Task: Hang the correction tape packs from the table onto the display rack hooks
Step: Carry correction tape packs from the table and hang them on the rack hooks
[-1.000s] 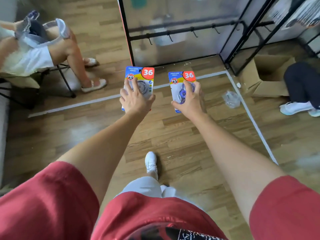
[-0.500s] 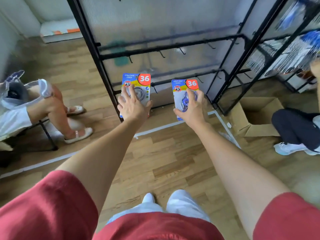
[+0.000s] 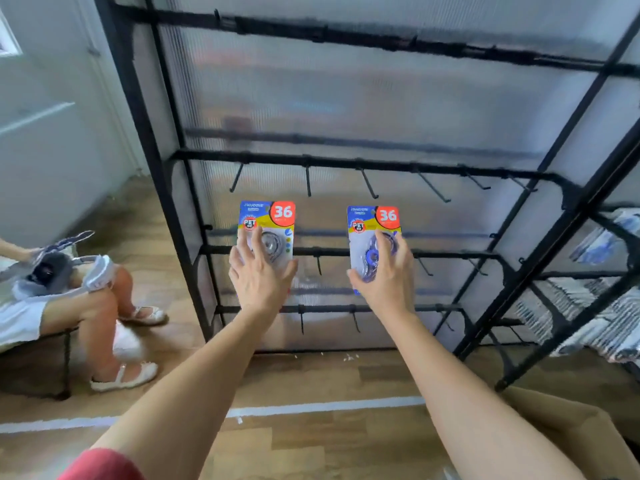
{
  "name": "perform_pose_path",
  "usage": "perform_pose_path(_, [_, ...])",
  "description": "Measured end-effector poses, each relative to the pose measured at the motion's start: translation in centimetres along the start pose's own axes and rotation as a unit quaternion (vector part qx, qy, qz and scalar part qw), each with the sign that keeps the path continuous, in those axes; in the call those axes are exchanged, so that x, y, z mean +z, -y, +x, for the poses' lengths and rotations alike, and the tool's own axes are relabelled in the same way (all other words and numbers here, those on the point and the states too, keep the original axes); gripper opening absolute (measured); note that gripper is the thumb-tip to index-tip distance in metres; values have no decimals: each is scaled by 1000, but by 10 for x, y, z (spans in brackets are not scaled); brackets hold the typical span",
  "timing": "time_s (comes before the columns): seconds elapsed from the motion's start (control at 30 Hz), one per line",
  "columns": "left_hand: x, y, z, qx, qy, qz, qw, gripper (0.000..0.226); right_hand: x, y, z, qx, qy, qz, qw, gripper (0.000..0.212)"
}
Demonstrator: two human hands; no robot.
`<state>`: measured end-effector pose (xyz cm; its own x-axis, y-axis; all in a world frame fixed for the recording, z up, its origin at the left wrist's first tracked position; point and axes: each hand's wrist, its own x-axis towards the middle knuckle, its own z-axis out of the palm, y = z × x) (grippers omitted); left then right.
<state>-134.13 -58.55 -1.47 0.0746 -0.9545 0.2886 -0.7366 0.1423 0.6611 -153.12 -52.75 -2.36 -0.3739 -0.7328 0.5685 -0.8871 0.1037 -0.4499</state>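
Note:
My left hand (image 3: pixel 260 277) holds a correction tape pack (image 3: pixel 268 221) upright, a blue and yellow card with a red "36" badge. My right hand (image 3: pixel 384 275) grips a second pack (image 3: pixel 372 223) of the same design. Both packs are raised in front of the black display rack (image 3: pixel 346 164), just below a rail with several bare hooks (image 3: pixel 367 183). The packs' lower halves are hidden behind my fingers. Neither pack touches a hook.
A seated person (image 3: pixel 69 299) on a chair is at the left, close to the rack's left post. A neighbouring rack at the right carries hanging packs (image 3: pixel 595 317). A cardboard box (image 3: pixel 571 431) sits at the lower right. A white tape line (image 3: pixel 311 407) crosses the wooden floor.
I have come closer to the rack and my view has tilted up. Both hands have risen with their packs to just under the middle hook rail.

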Motion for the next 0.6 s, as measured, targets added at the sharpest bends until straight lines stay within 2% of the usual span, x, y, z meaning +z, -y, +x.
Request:
perform_pose_path(0.2, [-22,-38,47,29,-87,-22,996,81,-6,8,72,-81,-67,45,993,82])
perform_pose_path(0.43, [-68,-67,104,52,-160,-32,985,83,-10,43,135,-132,-112,61,983,83])
perform_pose_path(0.6, [-97,-84,139,112,-204,-37,972,82,-15,72,166,-158,-146,68,974,81])
